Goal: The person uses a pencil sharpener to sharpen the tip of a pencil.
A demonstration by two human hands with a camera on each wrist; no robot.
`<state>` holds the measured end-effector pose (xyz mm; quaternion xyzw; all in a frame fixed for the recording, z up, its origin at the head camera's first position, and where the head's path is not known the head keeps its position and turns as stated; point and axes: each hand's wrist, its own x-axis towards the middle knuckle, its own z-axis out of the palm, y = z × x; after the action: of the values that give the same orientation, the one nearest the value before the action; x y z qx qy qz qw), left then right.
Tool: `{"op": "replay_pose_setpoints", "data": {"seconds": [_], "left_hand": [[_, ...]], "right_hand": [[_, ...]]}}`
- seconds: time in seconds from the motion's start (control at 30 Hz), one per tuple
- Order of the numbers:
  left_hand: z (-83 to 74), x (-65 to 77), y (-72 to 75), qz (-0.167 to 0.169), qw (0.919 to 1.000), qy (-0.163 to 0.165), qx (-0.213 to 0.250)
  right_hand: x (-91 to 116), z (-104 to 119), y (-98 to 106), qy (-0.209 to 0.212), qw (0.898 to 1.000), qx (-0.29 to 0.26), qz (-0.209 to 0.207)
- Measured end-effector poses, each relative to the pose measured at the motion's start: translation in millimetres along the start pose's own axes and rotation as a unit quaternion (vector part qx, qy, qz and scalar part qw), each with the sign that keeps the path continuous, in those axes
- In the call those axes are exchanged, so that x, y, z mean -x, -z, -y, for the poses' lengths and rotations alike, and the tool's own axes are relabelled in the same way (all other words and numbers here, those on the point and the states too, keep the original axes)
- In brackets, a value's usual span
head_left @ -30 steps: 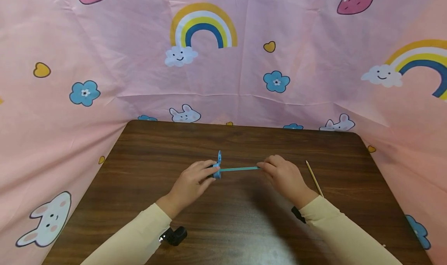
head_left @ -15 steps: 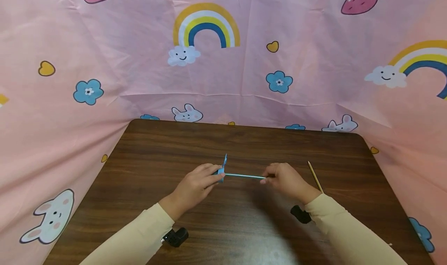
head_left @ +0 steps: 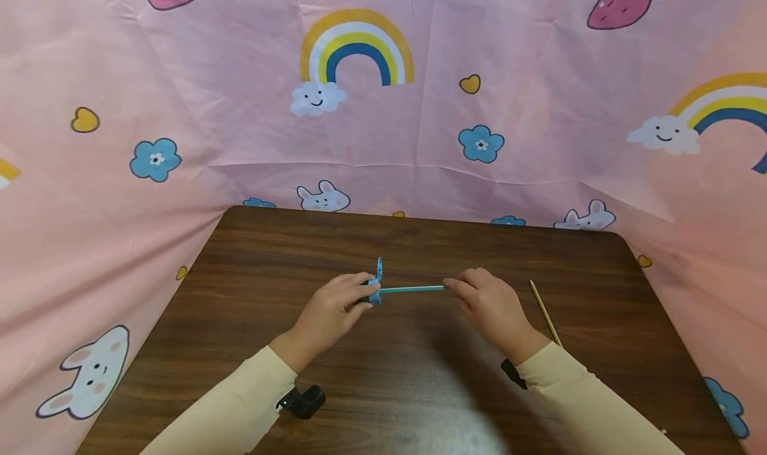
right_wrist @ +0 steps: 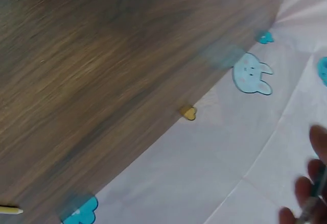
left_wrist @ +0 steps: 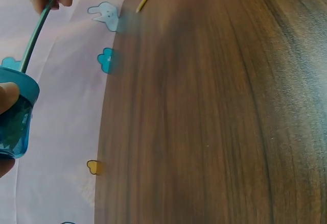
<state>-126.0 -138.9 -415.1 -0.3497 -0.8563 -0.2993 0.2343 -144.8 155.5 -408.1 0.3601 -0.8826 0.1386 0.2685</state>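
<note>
My left hand grips a blue pencil sharpener with a see-through shavings container and its flip lid standing up. Dark contents show through the container in the left wrist view. A teal pencil runs level from the sharpener's opening to my right hand, which pinches its far end. The pencil's other tip is hidden inside the sharpener. Both hands are over the middle of the table. At the edge of the right wrist view, fingers show blurred around the pencil.
A yellow pencil lies on the dark wooden table, to the right of my right hand and partly behind the sleeve. Pink printed cloth hangs behind the table and along both sides.
My right hand has turned at the pencil, tipping over and back again. Both hands, the sharpener and the pencil dipped slightly towards me, then rose to about where they were.
</note>
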Motion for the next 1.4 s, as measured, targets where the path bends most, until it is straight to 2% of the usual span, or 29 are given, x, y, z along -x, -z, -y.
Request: {"op": "replay_pose_setpoints", "data": {"seconds": [0.13,0.27,0.33,0.4,0.43,0.47,0.5,0.57,0.6,0.63,0.67,0.7,0.73,0.8,0.87,0.9,0.97,1.07,1.2,1.3,1.4], "left_hand": [[-1.3,-0.5,3.5,0.01,0.9993,0.031,0.019],[-2.8,0.3,4.1,0.015,0.9996,0.021,0.014],[-2.1,1.6,3.4,0.015,0.9999,0.0,0.001],[-0.4,3.4,2.0,0.01,0.9993,-0.03,-0.018],[0.0,3.7,1.3,0.007,0.9986,-0.046,-0.025],[0.4,3.7,0.8,0.002,0.9975,-0.063,-0.031],[1.1,3.5,0.1,-0.003,0.9961,-0.08,-0.038],[2.1,2.9,-1.3,-0.01,0.9931,-0.109,-0.043],[2.6,2.6,-1.7,-0.014,0.9919,-0.118,-0.044],[2.8,2.1,-1.9,-0.017,0.9915,-0.122,-0.043],[2.9,1.5,-1.9,-0.021,0.9915,-0.121,-0.042],[3.1,1.1,-2.1,-0.024,0.992,-0.117,-0.041],[3.3,0.7,-2.1,-0.027,0.9929,-0.109,-0.039],[3.2,0.2,-1.9,-0.028,0.9952,-0.087,-0.034],[2.4,-0.2,-1.8,-0.024,0.9975,-0.061,-0.024],[2.1,-0.2,-1.8,-0.02,0.9986,-0.046,-0.019],[0.5,-0.9,-1.1,-0.009,0.9999,-0.014,-0.004],[-3.0,-1.8,0.9,0.008,0.999,0.041,0.019],[-7.3,-2.2,2.6,0.031,0.9945,0.092,0.04],[-8.9,-1.8,2.8,0.038,0.9937,0.097,0.042],[-8.0,-1.7,2.0,0.032,0.9979,0.053,0.02]], "right_hand": [[1.7,-1.3,-5.0,0.035,0.998,0.012,-0.056],[2.8,0.7,-7.9,0.042,0.996,0.009,-0.076],[3.1,1.6,-7.6,0.031,0.998,-0.006,-0.056],[2.1,2.0,-4.7,-0.001,0.999,-0.047,-0.001],[1.4,1.5,-2.0,-0.024,0.996,-0.08,0.039],[0.3,0.6,0.7,-0.053,0.987,-0.124,0.085],[-1.3,-1.0,3.6,-0.084,0.972,-0.174,0.134],[-5.3,-4.5,8.7,-0.148,0.928,-0.263,0.217],[-7.0,-6.2,10.5,-0.176,0.907,-0.294,0.245],[-8.5,-7.4,11.8,-0.198,0.89,-0.314,0.264],[-9.8,-8.0,12.5,-0.211,0.882,-0.322,0.274],[-10.6,-7.8,12.9,-0.212,0.883,-0.317,0.275],[-10.7,-6.6,12.6,-0.207,0.893,-0.298,0.267],[-9.7,-2.5,11.6,-0.176,0.93,-0.224,0.231],[-7.2,1.6,8.7,-0.128,0.967,-0.136,0.174],[-5.6,3.1,6.7,-0.101,0.981,-0.096,0.138],[-2.9,4.4,3.0,-0.049,0.997,-0.027,0.059],[0.8,2.4,-3.1,0.015,0.999,0.015,-0.038],[4.6,0.7,-7.4,0.061,0.993,0.034,-0.097],[6.6,2.4,-8.3,0.058,0.993,0.031,-0.102],[6.5,4.6,-5.5,0.019,0.998,-0.005,-0.055]]}}
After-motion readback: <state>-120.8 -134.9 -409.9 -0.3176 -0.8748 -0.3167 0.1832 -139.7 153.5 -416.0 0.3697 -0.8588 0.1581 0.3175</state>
